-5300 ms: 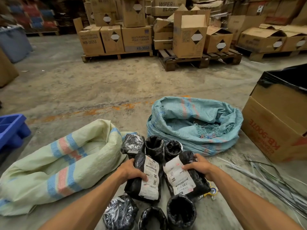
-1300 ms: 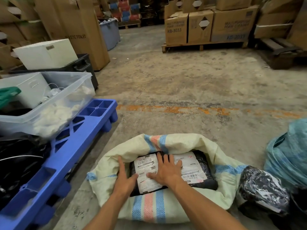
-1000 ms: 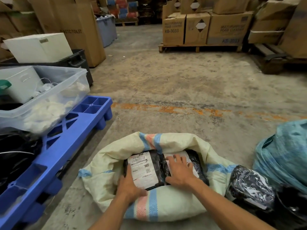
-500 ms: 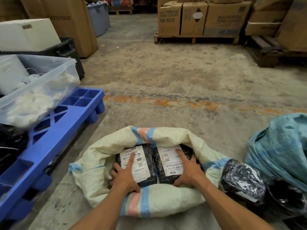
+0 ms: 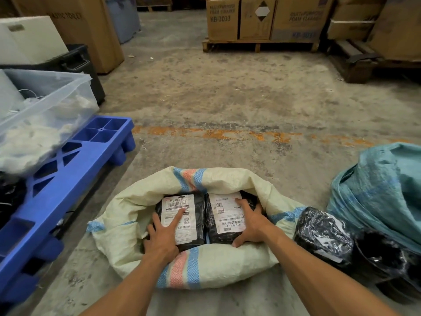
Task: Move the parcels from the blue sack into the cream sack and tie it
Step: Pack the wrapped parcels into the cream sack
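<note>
Nearest the camera, 2 bare forearms reach into the open mouth of the cream sack (image 5: 205,267), which lies on the rough grey concrete floor (image 5: 227,106) with its rim rolled back. Inside it, 2 black parcels sit side by side, touching, white labels up. The left hand (image 5: 163,238) rests on the left parcel (image 5: 182,220) with fingers spread, the forefinger straight along the label and the other fingers down that parcel's left side. The right hand (image 5: 249,221) lies on the right parcel (image 5: 224,218), fingers spread across label and far edge, thumb curled under the near edge. Just right of the sack, more black wrapped parcels (image 5: 323,236) lie on the floor, touching one another, and behind them slumps the blue sack (image 5: 382,190). To the left a blue plastic pallet (image 5: 68,174) carries a clear plastic tub (image 5: 45,110) of white material. Farther out, a worn orange line (image 5: 227,133) crosses the stained concrete. Beyond it, a black crate (image 5: 77,65) bears a white box (image 5: 29,39), a wooden pallet (image 5: 259,45) holds cardboard boxes (image 5: 257,18) printed KB-3033, and more cartons stack up at both sides.
</note>
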Available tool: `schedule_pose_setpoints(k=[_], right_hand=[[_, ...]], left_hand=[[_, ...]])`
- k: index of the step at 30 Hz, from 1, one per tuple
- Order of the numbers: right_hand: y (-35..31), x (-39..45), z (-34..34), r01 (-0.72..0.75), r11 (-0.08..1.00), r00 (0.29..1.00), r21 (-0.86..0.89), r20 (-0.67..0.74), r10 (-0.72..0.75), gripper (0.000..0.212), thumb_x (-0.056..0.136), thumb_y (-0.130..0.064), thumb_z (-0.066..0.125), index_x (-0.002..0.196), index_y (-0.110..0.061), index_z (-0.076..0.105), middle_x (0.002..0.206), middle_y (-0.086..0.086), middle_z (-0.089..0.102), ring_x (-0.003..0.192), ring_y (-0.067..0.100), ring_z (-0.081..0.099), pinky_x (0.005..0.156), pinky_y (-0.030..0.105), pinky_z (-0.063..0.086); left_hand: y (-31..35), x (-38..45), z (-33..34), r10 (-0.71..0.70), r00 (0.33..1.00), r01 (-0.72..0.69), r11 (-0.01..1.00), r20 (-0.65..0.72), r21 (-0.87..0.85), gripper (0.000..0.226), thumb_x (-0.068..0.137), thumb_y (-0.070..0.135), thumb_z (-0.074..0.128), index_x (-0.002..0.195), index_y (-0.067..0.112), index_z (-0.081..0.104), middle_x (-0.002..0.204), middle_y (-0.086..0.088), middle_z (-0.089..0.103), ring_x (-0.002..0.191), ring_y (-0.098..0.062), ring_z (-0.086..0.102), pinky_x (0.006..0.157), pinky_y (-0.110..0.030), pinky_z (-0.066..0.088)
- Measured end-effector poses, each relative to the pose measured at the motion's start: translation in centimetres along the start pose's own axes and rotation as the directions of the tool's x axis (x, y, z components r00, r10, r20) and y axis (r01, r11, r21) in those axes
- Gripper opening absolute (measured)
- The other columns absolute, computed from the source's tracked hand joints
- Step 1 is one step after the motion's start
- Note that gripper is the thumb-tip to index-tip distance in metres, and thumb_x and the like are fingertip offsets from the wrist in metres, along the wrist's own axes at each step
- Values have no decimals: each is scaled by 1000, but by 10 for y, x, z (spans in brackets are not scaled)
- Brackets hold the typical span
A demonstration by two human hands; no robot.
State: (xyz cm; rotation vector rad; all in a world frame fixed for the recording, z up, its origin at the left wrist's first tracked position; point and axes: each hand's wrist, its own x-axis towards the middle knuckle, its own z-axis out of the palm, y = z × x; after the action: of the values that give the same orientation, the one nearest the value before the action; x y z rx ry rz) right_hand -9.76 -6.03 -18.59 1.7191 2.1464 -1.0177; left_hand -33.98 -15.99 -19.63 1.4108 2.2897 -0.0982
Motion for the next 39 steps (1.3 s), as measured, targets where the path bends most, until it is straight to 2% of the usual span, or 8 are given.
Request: schedule_pose_setpoints(k=[6,10,13,17,23,27,33,39], right_hand=[[-12,-8,12,-95,987,995,-127,-10,95,125,71,-47,83,153,-42,-11,158,23,-12,145,46,19,117,54,27],[-30,-27,15,-102,965,992,-244,-92,81,90,88,-32,66,155,-22,6,156,27,3,141,47,17,115,51,26],[-31,-47,2,15,984,992,-175,-123,-37,62,93,-19,55,148,-15,26,146,19,36,131,39,40,105,48,41],[-18,-88,-30,150,988,936,-21,-318,-149,46,89,-6,50,134,-16,46,122,13,61,108,33,59,84,41,50],[40,-145,-69,182,983,859,-21,-484,-169,38,85,-8,47,120,-23,52,94,9,67,87,31,62,69,36,48],[90,-180,-86,207,978,822,-2,-542,-175,30,86,-11,48,114,-22,53,80,2,66,77,27,61,73,44,52],[144,-239,-80,352,936,857,15,-406,-316,24,91,-20,60,115,-20,54,85,-4,67,72,11,59,72,34,50],[126,-274,-47,540,838,826,-73,-143,-545,50,85,-44,72,124,-19,52,110,0,62,86,12,58,78,26,48]], left_hand=[[10,-12,-3,-8,998,10,1000,67,-25,107,87,0,50,142,61,-18,148,-14,-46,145,-41,-20,115,-63,13],[22,-20,-6,23,996,-15,996,88,-91,91,89,3,44,147,58,1,157,-7,-34,144,-41,-24,113,-67,-3],[41,-24,-14,82,996,-76,991,46,-110,69,91,17,50,148,47,26,164,-5,-1,149,-37,-9,115,-66,6],[73,-37,-16,246,969,-241,958,11,-157,58,78,24,59,134,35,52,146,-8,46,137,-31,33,111,-50,32],[130,-71,-13,429,903,-424,885,-17,-194,48,77,36,55,124,34,61,132,-6,56,127,-30,47,107,-42,39],[163,-92,-10,505,863,-497,837,-23,-229,50,75,31,58,125,26,64,126,-6,60,118,-27,56,101,-35,44],[200,-125,-1,606,796,-591,776,-3,-220,53,77,36,58,128,22,60,117,-17,63,111,-34,58,93,-35,43],[231,-129,-13,698,716,-693,711,-4,-124,68,90,27,65,150,32,32,146,-23,33,138,-33,34,111,-32,29]])
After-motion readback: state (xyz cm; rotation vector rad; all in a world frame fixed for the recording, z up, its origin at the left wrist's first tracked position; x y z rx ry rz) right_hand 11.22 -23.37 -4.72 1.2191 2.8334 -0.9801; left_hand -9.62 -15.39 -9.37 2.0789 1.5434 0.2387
